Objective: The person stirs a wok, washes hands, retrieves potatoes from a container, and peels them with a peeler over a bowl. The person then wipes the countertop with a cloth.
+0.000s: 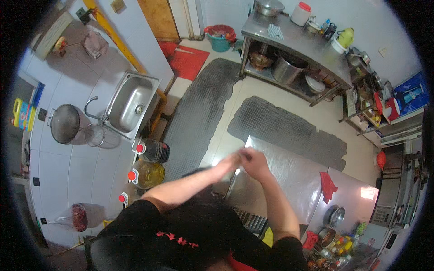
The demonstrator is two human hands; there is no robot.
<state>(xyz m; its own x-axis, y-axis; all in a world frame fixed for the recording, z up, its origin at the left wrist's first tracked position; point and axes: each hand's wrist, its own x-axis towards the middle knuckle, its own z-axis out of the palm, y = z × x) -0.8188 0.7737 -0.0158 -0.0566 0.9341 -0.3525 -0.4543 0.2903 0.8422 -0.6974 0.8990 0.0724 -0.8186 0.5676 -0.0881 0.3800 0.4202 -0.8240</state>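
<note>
My left hand and my right hand meet in front of my body, above the near left corner of a stainless steel counter top. Something small and dark shows between the fingers, too blurred to name. Whether either hand grips it does not show. A red cloth lies on the steel to the right of my right hand. Left of my left arm stand a large bottle of yellow oil and a bottle of dark liquid, both with red caps.
A stainless steel sink is on the left. Farther off stands a steel table with pots on its lower shelf. Dark mats cover parts of the tiled floor. A metal bowl and several condiment bottles are at the lower right.
</note>
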